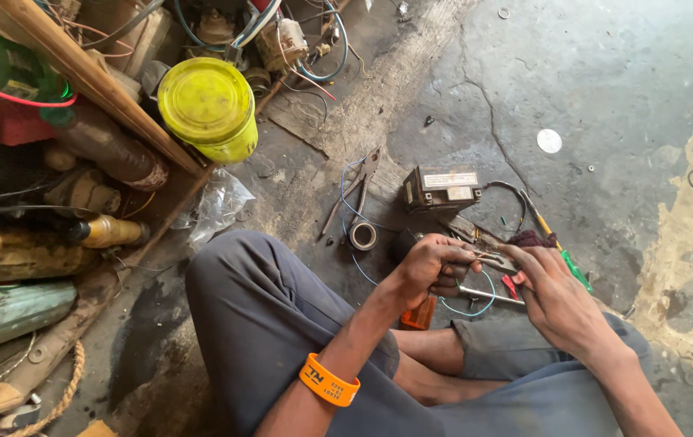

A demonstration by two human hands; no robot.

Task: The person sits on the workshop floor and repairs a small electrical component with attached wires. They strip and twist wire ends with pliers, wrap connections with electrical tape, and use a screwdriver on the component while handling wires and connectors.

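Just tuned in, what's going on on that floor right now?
A person sits on a cracked concrete floor, both hands together over a small metal part. The left hand grips it while the right hand works at its end; what the part is cannot be told. A thin blue wire lies by a tape roll, with a small dark battery and a green-handled screwdriver nearby.

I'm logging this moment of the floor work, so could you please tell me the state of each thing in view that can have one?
left hand: closed on a small metal tool
right hand: fingers pinching the wire ends beside it
blue wire: loose, looped on the floor
battery: upright on the floor, untouched
tape roll: lying flat
yellow-lidded tub: lid on
green-handled screwdriver: lying on the floor
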